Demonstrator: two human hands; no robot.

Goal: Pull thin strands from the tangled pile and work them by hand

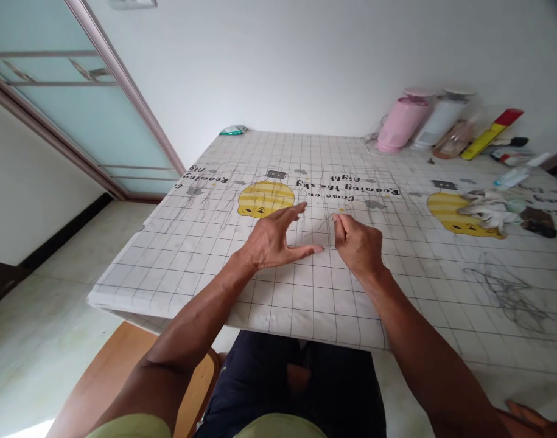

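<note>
My right hand [361,244] is closed in a pinch on a thin dark thread [321,226], just above the table. From its fingertips the thread runs in a loose curve toward my left hand [278,237]. That hand is open, thumb and fingers spread apart, close to the thread; I cannot make out whether it touches it. Beneath both hands lies a white checked tablecloth [278,313] printed with yellow striped figures and words. Farther right on the cloth sits a loose tangle of dark thread [511,295].
At the back right stand a pink cylinder [402,125], a white cylinder [437,121], a bottle [454,140] and a yellow-red box [490,135]. A crumpled cloth [488,207] lies at right. A green packet [232,130] rests at the far left corner, by the wall.
</note>
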